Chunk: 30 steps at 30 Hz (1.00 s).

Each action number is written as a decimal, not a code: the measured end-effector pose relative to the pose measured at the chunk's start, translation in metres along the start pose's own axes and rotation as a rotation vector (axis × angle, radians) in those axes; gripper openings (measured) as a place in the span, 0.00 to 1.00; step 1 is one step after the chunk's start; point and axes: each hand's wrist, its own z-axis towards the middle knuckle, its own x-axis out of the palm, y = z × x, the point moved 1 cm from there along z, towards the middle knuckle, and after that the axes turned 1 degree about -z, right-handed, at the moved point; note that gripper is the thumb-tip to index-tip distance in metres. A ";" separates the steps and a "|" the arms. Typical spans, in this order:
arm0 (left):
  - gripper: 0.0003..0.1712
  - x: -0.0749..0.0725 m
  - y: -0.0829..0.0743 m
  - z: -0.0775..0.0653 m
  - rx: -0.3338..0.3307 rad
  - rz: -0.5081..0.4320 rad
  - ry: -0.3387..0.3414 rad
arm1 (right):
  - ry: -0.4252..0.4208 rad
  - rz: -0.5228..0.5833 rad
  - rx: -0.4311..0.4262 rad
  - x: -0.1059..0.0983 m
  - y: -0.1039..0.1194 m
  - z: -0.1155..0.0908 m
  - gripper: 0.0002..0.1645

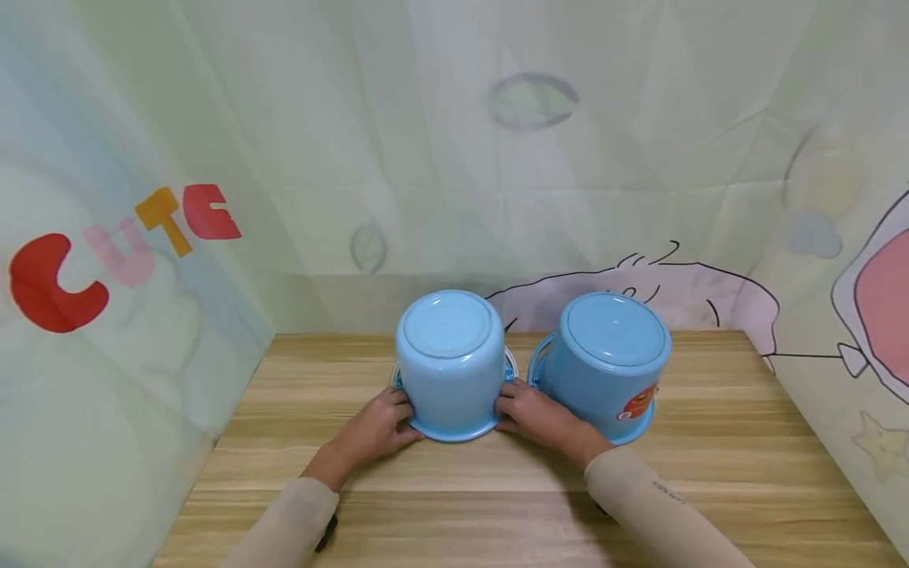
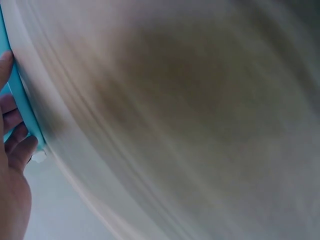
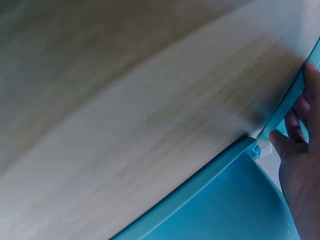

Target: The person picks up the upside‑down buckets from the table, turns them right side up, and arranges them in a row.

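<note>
Two light blue plastic buckets stand upside down side by side on the wooden table. My left hand (image 1: 376, 424) grips the left bucket (image 1: 456, 394) low on its left side, thumb near the bottom rim. On the opposite side, my right hand (image 1: 537, 413) holds the same rim, its forearm passing in front of the right bucket (image 1: 589, 375). In the left wrist view, the fingers lie along the blue rim (image 2: 24, 100). The right wrist view shows thumb and fingers at the left bucket's rim (image 3: 286, 102), with the other bucket (image 3: 225, 205) close by.
A red and orange label (image 1: 637, 403) is on the right bucket's front. Its blue handle (image 1: 534, 359) points toward the left bucket, whose white handle (image 1: 513, 363) shows behind. A printed curtain (image 1: 426, 158) hangs along the back and sides of the wooden table (image 1: 454, 505).
</note>
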 end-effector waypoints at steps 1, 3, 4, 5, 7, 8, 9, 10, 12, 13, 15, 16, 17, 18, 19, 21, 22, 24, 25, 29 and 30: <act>0.18 0.000 0.000 0.000 0.002 0.002 -0.004 | 0.000 -0.002 -0.003 0.000 0.000 0.000 0.10; 0.18 0.000 0.000 -0.001 0.005 0.004 -0.010 | -0.002 -0.007 -0.008 0.000 0.000 0.000 0.10; 0.18 0.001 0.000 -0.001 0.003 0.002 -0.011 | -0.002 -0.011 -0.010 0.000 0.000 0.000 0.10; 0.18 0.001 0.000 -0.001 0.002 0.002 -0.012 | -0.003 -0.013 -0.012 0.000 0.000 0.000 0.10; 0.18 0.001 -0.001 -0.001 -0.001 -0.002 -0.007 | -0.003 -0.015 -0.013 0.000 0.000 0.000 0.10; 0.18 0.000 -0.001 -0.001 -0.003 -0.002 -0.003 | -0.004 -0.015 -0.013 0.000 0.000 0.000 0.10; 0.18 0.001 -0.001 -0.002 -0.007 -0.002 0.002 | -0.004 -0.014 -0.014 0.000 0.000 0.000 0.10; 0.18 0.001 0.000 -0.002 -0.009 -0.001 0.006 | -0.004 -0.013 -0.014 0.000 0.001 0.000 0.10; 0.18 0.001 0.000 -0.002 -0.006 0.001 0.008 | -0.010 -0.010 -0.017 -0.001 0.001 0.000 0.10; 0.18 0.001 0.000 -0.002 -0.004 0.001 0.006 | -0.014 -0.009 -0.018 -0.001 0.001 0.000 0.10; 0.17 0.000 -0.001 -0.002 0.004 0.000 -0.002 | -0.020 -0.009 -0.021 -0.001 0.001 0.000 0.09; 0.17 0.000 0.000 -0.003 0.008 0.001 -0.007 | -0.021 -0.009 -0.022 -0.001 0.001 -0.001 0.09; 0.17 0.000 -0.001 -0.003 0.011 0.000 -0.012 | -0.023 -0.007 -0.023 -0.001 0.001 -0.001 0.09; 0.17 0.000 -0.001 -0.004 0.012 -0.002 -0.015 | -0.022 -0.005 -0.024 -0.001 0.001 -0.001 0.09; 0.17 -0.001 -0.002 -0.004 0.011 -0.004 -0.017 | -0.022 0.000 -0.024 -0.001 0.002 -0.002 0.09; 0.17 -0.002 -0.003 -0.005 0.008 -0.007 -0.020 | -0.025 0.011 -0.021 -0.002 0.002 -0.003 0.10; 0.17 -0.002 -0.003 -0.006 0.006 -0.010 -0.020 | -0.028 0.018 -0.019 -0.002 0.002 -0.003 0.10; 0.18 -0.003 -0.004 -0.006 -0.002 -0.014 -0.021 | -0.035 0.031 -0.020 -0.003 0.003 -0.004 0.11; 0.18 -0.003 -0.005 -0.007 -0.005 -0.015 -0.022 | -0.037 0.035 -0.019 -0.004 0.003 -0.005 0.12; 0.19 -0.002 -0.007 -0.008 0.001 -0.017 -0.040 | -0.037 0.047 -0.020 -0.006 0.004 -0.006 0.11; 0.20 -0.002 -0.007 -0.009 0.005 -0.021 -0.047 | -0.038 0.050 -0.019 -0.007 0.004 -0.007 0.11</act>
